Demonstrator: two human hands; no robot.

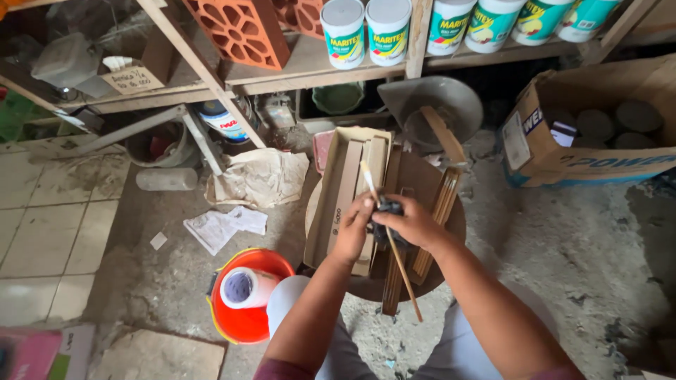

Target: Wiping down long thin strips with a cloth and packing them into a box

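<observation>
A: What's on the round brown wooden stool top (429, 184)?

B: An open flat cardboard box (331, 190) of pale wooden slats, left of centre. One long thin wooden stick (394, 246), light and stiff but snappable, is best held mid-length.

A: The hands?

B: Left hand (352, 229) and right hand (412, 224), two, both closed on the stick and one small dark bundle (389, 211).

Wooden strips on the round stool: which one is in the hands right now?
The thin pale stick, raised and slanting across the others, gripped with a dark wad by the left hand and right hand. The rest lie flat.

roll (243, 287) in bucket (243, 325), bucket left of stool (451, 218)
</observation>
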